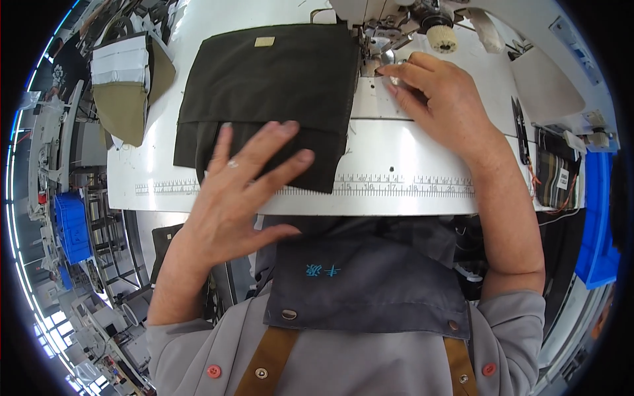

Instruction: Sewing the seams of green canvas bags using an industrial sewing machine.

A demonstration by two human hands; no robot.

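A dark olive fabric piece [284,86] with a small pale yellow label lies flat on the white sewing table, its right edge beside the presser foot of a sewing machine [378,56]. My left hand [241,181], fingers spread and a ring on one of them, rests over the near folded part of the fabric. Close to the presser foot is my right hand [439,92], its fingers curled and the thumb drawn near the index finger. Whatever lies between those fingertips is too small to make out.
A printed ruler strip [409,187] runs along the table's near edge. Black scissors [522,132] and a striped cloth bundle [556,168] lie at the right. Olive and white fabric pieces [122,79] sit at the far left. Blue bins [71,224] stand beyond the table on both sides.
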